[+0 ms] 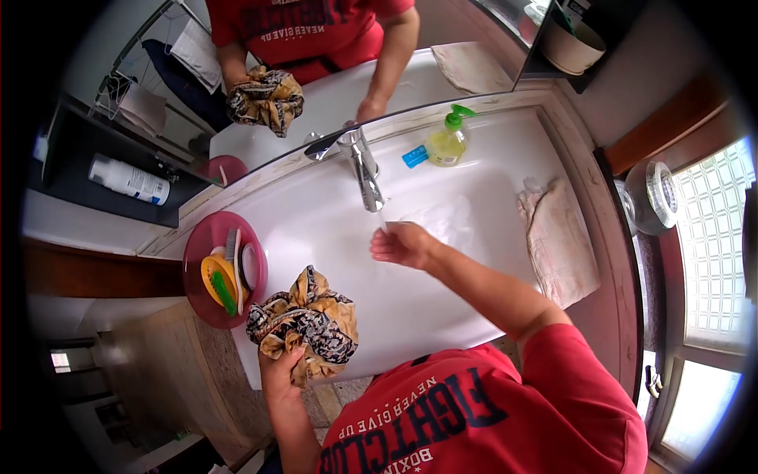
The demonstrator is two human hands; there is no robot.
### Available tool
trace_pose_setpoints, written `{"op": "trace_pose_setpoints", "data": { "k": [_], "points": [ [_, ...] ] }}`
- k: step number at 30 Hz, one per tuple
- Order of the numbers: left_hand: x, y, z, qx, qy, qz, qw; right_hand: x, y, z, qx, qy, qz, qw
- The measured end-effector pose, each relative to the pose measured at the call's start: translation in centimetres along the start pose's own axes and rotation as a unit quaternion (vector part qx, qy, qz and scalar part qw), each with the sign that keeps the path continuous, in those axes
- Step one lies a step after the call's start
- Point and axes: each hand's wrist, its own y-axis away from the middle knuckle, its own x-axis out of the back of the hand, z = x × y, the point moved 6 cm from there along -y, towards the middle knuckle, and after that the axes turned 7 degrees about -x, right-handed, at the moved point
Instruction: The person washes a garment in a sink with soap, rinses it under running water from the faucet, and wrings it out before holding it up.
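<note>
A bunched patterned cloth (312, 324), tan with black and white print, is held up by my left hand (282, 371) over the front left edge of the white sink (316, 237). My right hand (401, 243) is under the chrome faucet (363, 174), where a thin stream of water meets it. Its fingers are stretched out and point left, and it holds nothing. Water lies on the basin floor behind this hand.
Left of the sink, a pink basin (197, 296) holds brushes. Behind the faucet is a mirror (442, 63). A green-topped soap bottle (448, 146) and a blue packet (414, 156) sit on the back ledge. A stained cloth (557, 245) drapes the right side.
</note>
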Motion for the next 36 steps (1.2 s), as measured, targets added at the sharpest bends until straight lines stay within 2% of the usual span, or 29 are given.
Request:
{"op": "trace_pose_setpoints", "data": {
  "k": [3, 5, 9, 11, 16, 20, 21, 23, 24, 26, 29, 31, 34, 36],
  "points": [
    [-0.1, 0.1, 0.1, -0.005, -0.009, 0.014, 1.0, -3.0, -1.9, 0.4, 0.021, -0.073, -0.031, 0.997],
    [0.0, 0.1, 0.2, -0.001, -0.013, 0.023, 1.0, -5.2, -2.2, -0.4, 0.05, -0.212, -0.176, 0.96],
    [-0.3, 0.0, 0.5, -0.011, -0.018, 0.012, 1.0, -5.6, -1.0, -1.4, 0.052, -0.315, -0.188, 0.929],
    [-0.5, 0.0, 0.5, -0.01, -0.01, -0.002, 1.0, -3.9, -0.1, -2.8, 0.128, -0.319, -0.204, 0.917],
    [-1.4, -0.4, 0.5, 0.002, -0.003, -0.023, 1.0, 1.2, 4.1, -6.1, 0.202, -0.381, -0.234, 0.871],
    [-1.8, -0.5, 0.3, 0.016, 0.007, -0.031, 0.999, 9.5, 5.8, -9.7, 0.347, -0.344, -0.033, 0.872],
    [-2.1, -0.5, 0.3, 0.018, 0.01, -0.035, 0.999, 11.1, 5.6, -10.2, 0.346, -0.342, -0.034, 0.873],
    [-2.1, -0.6, 0.3, 0.019, 0.004, -0.037, 0.999, 14.3, 6.1, -10.6, 0.374, -0.266, 0.135, 0.878],
    [-2.0, -0.6, 0.2, 0.019, -0.003, -0.04, 0.999, 14.6, 6.1, -10.7, 0.373, -0.265, 0.134, 0.879],
    [-1.9, -0.6, 0.2, 0.019, -0.005, -0.04, 0.999, 14.9, 6.7, -10.2, 0.326, -0.217, 0.233, 0.89],
    [-1.5, -0.7, 0.0, 0.009, -0.008, -0.042, 0.999, 13.5, 5.6, -8.4, 0.299, -0.183, 0.238, 0.906],
    [-1.4, -0.7, 0.0, 0.0, -0.01, -0.044, 0.999, 11.3, 3.4, -6.5, 0.258, -0.121, 0.161, 0.945],
    [-1.7, -0.5, 0.2, 0.001, 0.0, -0.051, 0.999, 5.7, 1.4, -2.6, 0.168, -0.046, 0.125, 0.977],
    [-1.5, -0.3, 0.2, -0.001, 0.001, -0.031, 1.0, 2.6, -0.4, -0.6, 0.089, -0.076, 0.071, 0.991]
  ]
}}
